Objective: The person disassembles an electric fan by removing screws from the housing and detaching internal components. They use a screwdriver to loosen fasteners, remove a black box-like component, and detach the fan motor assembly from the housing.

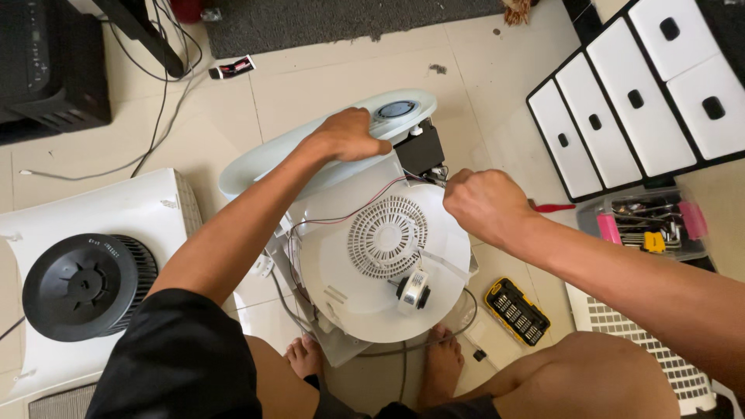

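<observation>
A partly dismantled white appliance (365, 287) stands on the tiled floor between my feet, showing a round plate with a circular grille (386, 237), red and black wires and a small motor (413, 290). My left hand (348, 133) grips the curved white top panel (264, 161) of the appliance. My right hand (485, 203) is closed in a fist at the appliance's right edge, near a black box (421, 147); a red handle (555, 208) pokes out beside it, and I cannot tell if the hand holds it.
A black blower wheel (87, 285) lies on a white housing (93, 209) at left. A yellow bit case (517, 310) and a clear tool box (650, 221) sit at right, below a white drawer unit (644, 93). Cables and a black device (46, 66) lie at top left.
</observation>
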